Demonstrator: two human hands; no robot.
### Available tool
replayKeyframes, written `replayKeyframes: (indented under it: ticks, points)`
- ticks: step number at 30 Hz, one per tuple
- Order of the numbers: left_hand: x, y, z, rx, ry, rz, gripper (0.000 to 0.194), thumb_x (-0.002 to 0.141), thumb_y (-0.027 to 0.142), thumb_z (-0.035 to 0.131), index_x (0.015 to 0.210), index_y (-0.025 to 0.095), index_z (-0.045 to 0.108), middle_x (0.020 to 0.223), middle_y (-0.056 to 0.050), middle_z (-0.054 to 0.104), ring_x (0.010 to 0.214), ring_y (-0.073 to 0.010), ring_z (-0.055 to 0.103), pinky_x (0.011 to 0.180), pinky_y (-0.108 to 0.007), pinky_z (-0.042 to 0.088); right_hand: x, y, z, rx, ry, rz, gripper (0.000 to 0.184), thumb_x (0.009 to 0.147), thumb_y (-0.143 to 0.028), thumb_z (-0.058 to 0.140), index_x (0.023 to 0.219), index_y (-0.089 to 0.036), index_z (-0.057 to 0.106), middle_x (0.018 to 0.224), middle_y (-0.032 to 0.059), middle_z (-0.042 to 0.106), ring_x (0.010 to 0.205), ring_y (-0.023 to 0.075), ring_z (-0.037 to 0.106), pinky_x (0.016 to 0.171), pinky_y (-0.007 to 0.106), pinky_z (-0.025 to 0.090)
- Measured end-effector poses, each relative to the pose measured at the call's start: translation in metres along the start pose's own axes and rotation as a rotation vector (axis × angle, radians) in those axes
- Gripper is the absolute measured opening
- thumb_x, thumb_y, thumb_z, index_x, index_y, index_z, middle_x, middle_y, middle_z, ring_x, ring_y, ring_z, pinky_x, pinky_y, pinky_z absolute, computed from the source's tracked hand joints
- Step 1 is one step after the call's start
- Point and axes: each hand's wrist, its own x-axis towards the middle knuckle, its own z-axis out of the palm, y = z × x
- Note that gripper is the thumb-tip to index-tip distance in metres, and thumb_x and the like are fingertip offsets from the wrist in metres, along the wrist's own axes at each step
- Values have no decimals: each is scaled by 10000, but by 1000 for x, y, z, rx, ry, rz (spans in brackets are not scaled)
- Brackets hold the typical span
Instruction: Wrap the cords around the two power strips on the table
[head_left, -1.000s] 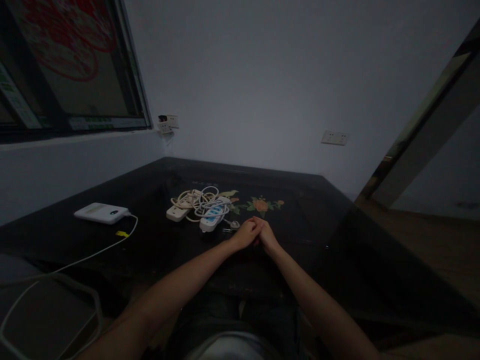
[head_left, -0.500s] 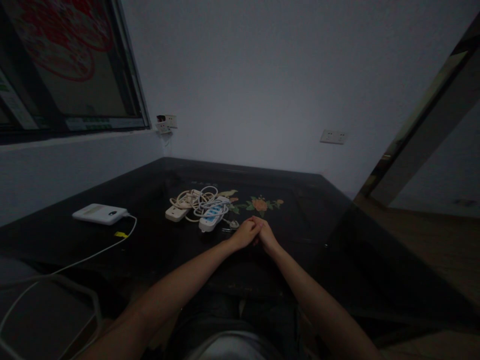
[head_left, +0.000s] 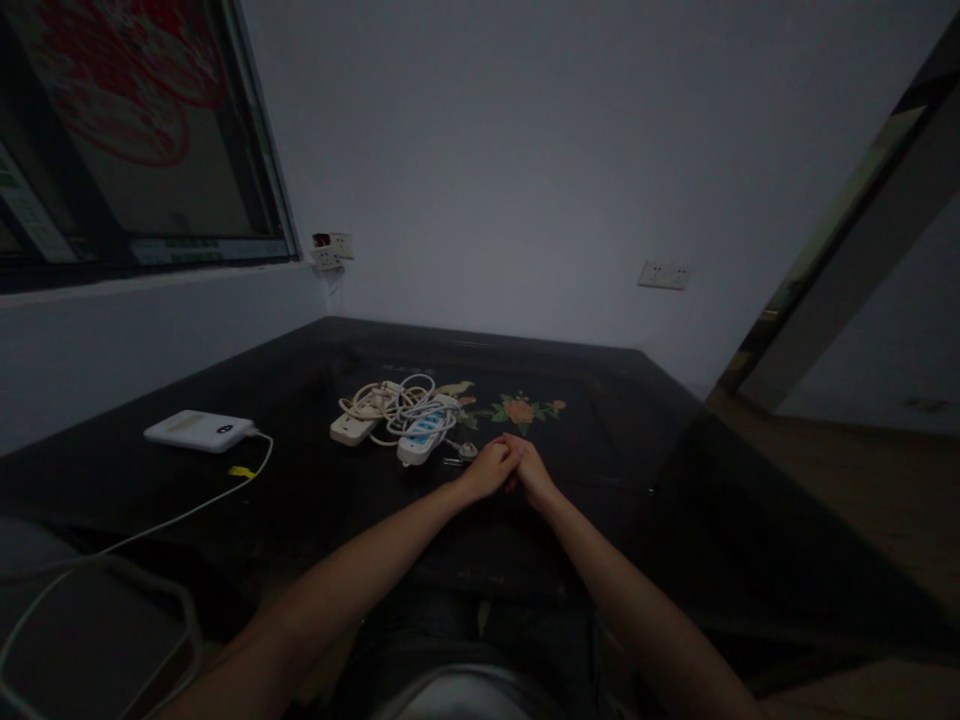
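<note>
Head view, near to far. One pair of dark trousers (head_left: 420, 640), below the near edge of a glossy black table (head_left: 637, 430). One grey surface (head_left: 82, 620) at lower left, crossed by a white cord (head_left: 176, 520). One left hand (head_left: 489, 470) and one right hand (head_left: 535, 475), bare, brought together over the near-middle part of the table; their fingers are folded against each other, with no object seen in them. How far the fingers of each hand are closed, and whether anything lies hidden between the palms, cannot be told.

One pale plug (head_left: 467, 451), on the table, just beside the left hand. One yellow scrap (head_left: 241, 472), touching or just beside the cord. One flat white device (head_left: 196, 430), far left on the table, the cord joined to its right end. One white power strip (head_left: 415, 450) with blue sockets, near the left hand, to its left; one cream power strip (head_left: 351, 430) just beyond, tangled cables (head_left: 409, 400) over both. One floral pattern (head_left: 520, 410) on the tabletop, beyond the hands. Last, one pale wall (head_left: 487, 180), with a double socket (head_left: 664, 275) at right and a window (head_left: 202, 190) at left bearing red decoration.
</note>
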Motion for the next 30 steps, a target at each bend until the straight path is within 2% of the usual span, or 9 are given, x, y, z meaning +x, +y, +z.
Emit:
replayKeyframes:
  ticks: [9, 16, 24, 30]
  points:
    - [-2, 4, 0, 3, -2, -11, 602, 889, 586, 267, 477, 199, 473, 424, 0, 497, 445, -145, 515, 624, -290, 465, 1, -1, 0, 0, 3, 17, 421, 768, -559, 482, 734, -155, 594, 409, -44, 508, 267, 81, 413, 257, 178, 280]
    - [0, 0, -1, 23, 8, 6, 599, 894, 563, 279, 456, 203, 473, 422, -2, 497, 487, -154, 536, 709, -302, 473, 1, 1, 0, 4, -6, 6, 454, 733, -604, 496, 742, -158, 584, 398, -58, 492, 268, 77, 420, 257, 169, 293]
    - [1, -3, 1, 3, -5, 6, 608, 883, 598, 258, 485, 195, 479, 436, -5, 496, 454, -151, 524, 573, -285, 457, 0, 1, -1, 6, -16, -3, 477, 723, -633, 498, 722, -160, 567, 399, -56, 499, 271, 78, 428, 262, 170, 302]
    - [1, -3, 1, -1, -6, -3, 618, 880, 616, 256, 500, 188, 490, 439, -5, 499, 453, -147, 520, 560, -278, 449, 1, 2, -1, 8, -10, -2, 464, 734, -616, 495, 731, -158, 571, 409, -60, 495, 269, 77, 418, 259, 176, 298]
